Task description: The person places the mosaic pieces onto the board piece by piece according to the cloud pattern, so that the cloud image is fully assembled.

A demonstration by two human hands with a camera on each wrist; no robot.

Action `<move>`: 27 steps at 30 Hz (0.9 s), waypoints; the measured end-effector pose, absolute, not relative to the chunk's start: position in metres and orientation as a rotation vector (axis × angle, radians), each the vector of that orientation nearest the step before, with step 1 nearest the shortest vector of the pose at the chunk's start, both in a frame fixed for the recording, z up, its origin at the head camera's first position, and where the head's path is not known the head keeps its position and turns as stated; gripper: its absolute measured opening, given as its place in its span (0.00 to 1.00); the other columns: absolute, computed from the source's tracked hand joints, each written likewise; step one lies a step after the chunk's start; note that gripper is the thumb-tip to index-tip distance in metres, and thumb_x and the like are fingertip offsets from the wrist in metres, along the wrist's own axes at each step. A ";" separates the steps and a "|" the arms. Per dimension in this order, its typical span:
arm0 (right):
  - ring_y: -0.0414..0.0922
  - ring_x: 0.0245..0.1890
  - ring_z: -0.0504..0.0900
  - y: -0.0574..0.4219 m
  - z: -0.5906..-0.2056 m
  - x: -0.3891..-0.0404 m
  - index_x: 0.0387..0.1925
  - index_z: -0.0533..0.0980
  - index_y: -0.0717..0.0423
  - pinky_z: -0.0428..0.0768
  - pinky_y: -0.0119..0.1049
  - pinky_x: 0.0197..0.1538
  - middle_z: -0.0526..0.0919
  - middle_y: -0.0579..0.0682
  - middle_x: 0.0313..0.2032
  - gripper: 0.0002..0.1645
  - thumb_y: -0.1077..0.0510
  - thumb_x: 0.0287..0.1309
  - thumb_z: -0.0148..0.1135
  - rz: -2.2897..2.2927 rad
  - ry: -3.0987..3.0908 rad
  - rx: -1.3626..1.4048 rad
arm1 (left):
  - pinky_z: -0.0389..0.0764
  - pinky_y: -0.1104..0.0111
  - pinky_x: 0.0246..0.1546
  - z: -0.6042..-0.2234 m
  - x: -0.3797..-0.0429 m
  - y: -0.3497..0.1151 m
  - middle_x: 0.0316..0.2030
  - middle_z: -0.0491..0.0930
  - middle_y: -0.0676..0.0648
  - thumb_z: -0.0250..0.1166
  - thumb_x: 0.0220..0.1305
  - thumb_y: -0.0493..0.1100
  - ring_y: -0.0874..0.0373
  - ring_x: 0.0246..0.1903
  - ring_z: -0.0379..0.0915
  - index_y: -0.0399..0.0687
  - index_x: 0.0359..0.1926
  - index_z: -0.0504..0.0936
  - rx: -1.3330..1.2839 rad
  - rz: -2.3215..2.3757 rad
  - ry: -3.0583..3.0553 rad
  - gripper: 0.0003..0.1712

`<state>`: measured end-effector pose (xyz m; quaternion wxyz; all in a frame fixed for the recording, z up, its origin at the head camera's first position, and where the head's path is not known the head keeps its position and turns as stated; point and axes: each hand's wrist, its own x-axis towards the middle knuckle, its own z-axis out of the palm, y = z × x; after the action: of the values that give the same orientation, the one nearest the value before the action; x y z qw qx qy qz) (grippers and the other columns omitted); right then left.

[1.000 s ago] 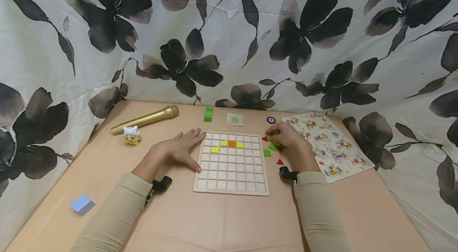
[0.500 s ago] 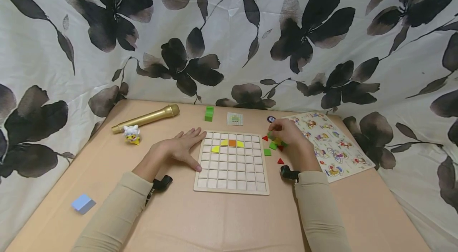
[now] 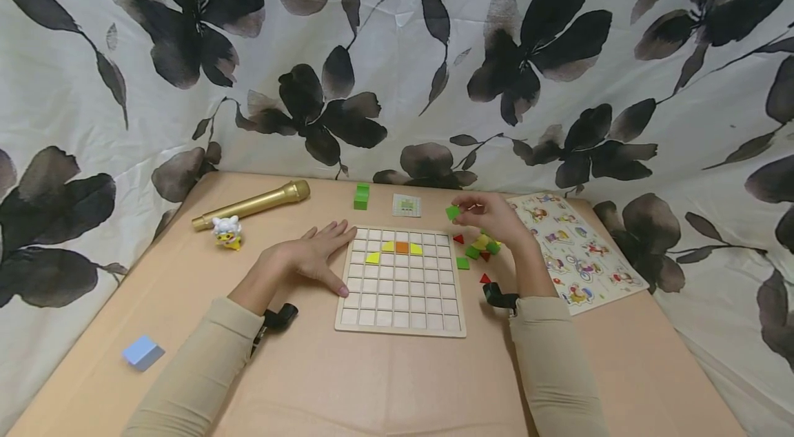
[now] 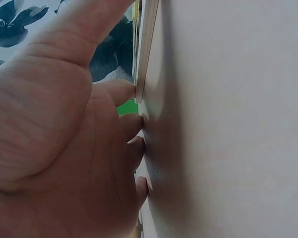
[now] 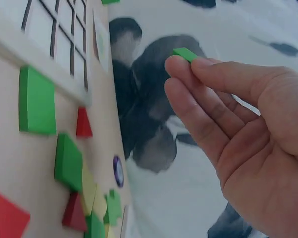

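Observation:
Raised off the table, a green square tile [image 3: 453, 212] is pinched between thumb and fingertips of my right hand [image 3: 490, 218]; the right wrist view shows its thin edge. My left hand [image 3: 308, 262] lies with fingers spread at the left side of a wooden grid board [image 3: 400, 300], thumb on the rim. In the left wrist view its fingertips touch the table. An orange square tile [image 3: 402, 248] sits in the grid with several yellow tiles [image 3: 373, 258]. Right of the board lie loose pieces, including another green square tile [image 3: 462, 263] and a red triangle [image 3: 485, 278].
A small patterned card [image 3: 406, 206] and green blocks [image 3: 361, 196] stand behind the board. To the right lies a picture sheet [image 3: 577, 251]. A gold microphone [image 3: 254, 206], a small figurine [image 3: 227, 233] and a blue block [image 3: 143, 353] are on the left. A round dark piece [image 5: 118, 171] lies beyond the loose pieces.
My right hand has lifted up and left from the loose pieces with the green tile, uncovering yellow and green pieces beneath. The left hand and board stay in place.

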<state>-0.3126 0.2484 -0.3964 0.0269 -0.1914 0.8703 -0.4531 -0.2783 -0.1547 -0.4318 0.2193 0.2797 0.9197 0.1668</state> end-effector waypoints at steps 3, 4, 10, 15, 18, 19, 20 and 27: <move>0.51 0.43 0.87 0.237 -0.394 -0.310 0.56 0.82 0.59 0.88 0.42 0.46 0.86 0.57 0.47 0.17 0.62 0.66 0.69 -1.388 2.697 -0.613 | 0.34 0.39 0.81 -0.433 -0.278 -0.154 0.84 0.32 0.39 0.77 0.45 0.75 0.40 0.83 0.26 0.49 0.85 0.42 0.770 0.464 2.545 0.79; 0.50 0.42 0.86 0.233 -0.394 -0.309 0.55 0.83 0.59 0.88 0.40 0.46 0.86 0.57 0.46 0.17 0.62 0.66 0.70 -1.374 2.708 -0.628 | 0.34 0.39 0.81 -0.433 -0.277 -0.154 0.84 0.32 0.39 0.77 0.45 0.75 0.40 0.83 0.26 0.49 0.85 0.42 0.768 0.465 2.545 0.79; 0.48 0.39 0.82 0.204 -0.396 -0.304 0.51 0.85 0.55 0.83 0.34 0.42 0.86 0.52 0.41 0.15 0.60 0.63 0.73 -1.257 2.738 -0.725 | 0.34 0.39 0.81 -0.433 -0.277 -0.154 0.84 0.32 0.38 0.77 0.46 0.75 0.40 0.83 0.26 0.49 0.85 0.42 0.759 0.459 2.542 0.79; 0.45 0.37 0.82 0.181 -0.403 -0.301 0.50 0.85 0.57 0.82 0.34 0.41 0.86 0.50 0.38 0.15 0.60 0.62 0.74 -1.182 2.682 -0.819 | 0.34 0.38 0.81 -0.433 -0.275 -0.154 0.84 0.32 0.37 0.77 0.46 0.74 0.38 0.83 0.26 0.48 0.85 0.42 0.762 0.468 2.545 0.78; 0.43 0.35 0.82 0.168 -0.407 -0.299 0.48 0.85 0.58 0.83 0.32 0.39 0.86 0.49 0.36 0.15 0.60 0.60 0.75 -1.137 2.655 -0.894 | 0.34 0.38 0.80 -0.434 -0.275 -0.155 0.84 0.33 0.38 0.77 0.46 0.74 0.39 0.83 0.26 0.48 0.85 0.42 0.764 0.471 2.547 0.78; 0.42 0.34 0.82 0.164 -0.408 -0.298 0.48 0.85 0.59 0.83 0.32 0.39 0.86 0.49 0.35 0.14 0.61 0.60 0.75 -1.120 2.647 -0.923 | 0.34 0.38 0.81 -0.434 -0.274 -0.155 0.84 0.33 0.38 0.77 0.46 0.74 0.39 0.83 0.26 0.49 0.85 0.42 0.764 0.469 2.548 0.78; 0.42 0.34 0.82 0.161 -0.410 -0.297 0.47 0.85 0.59 0.83 0.31 0.39 0.86 0.49 0.34 0.14 0.61 0.60 0.76 -1.112 2.633 -0.939 | 0.33 0.39 0.81 -0.434 -0.274 -0.155 0.84 0.32 0.39 0.77 0.46 0.74 0.40 0.83 0.26 0.49 0.85 0.42 0.764 0.464 2.549 0.78; 0.40 0.33 0.81 0.144 -0.416 -0.291 0.44 0.85 0.59 0.81 0.31 0.38 0.85 0.47 0.33 0.12 0.60 0.60 0.76 -1.035 2.561 -0.975 | 0.33 0.38 0.80 -0.433 -0.274 -0.155 0.84 0.34 0.37 0.77 0.46 0.74 0.38 0.83 0.26 0.47 0.85 0.43 0.780 0.478 2.556 0.78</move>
<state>-0.2907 0.1435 -0.4164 0.1058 -0.3308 0.8694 -0.3514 -0.2736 -0.1547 -0.4327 0.2119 0.2807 0.9202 0.1722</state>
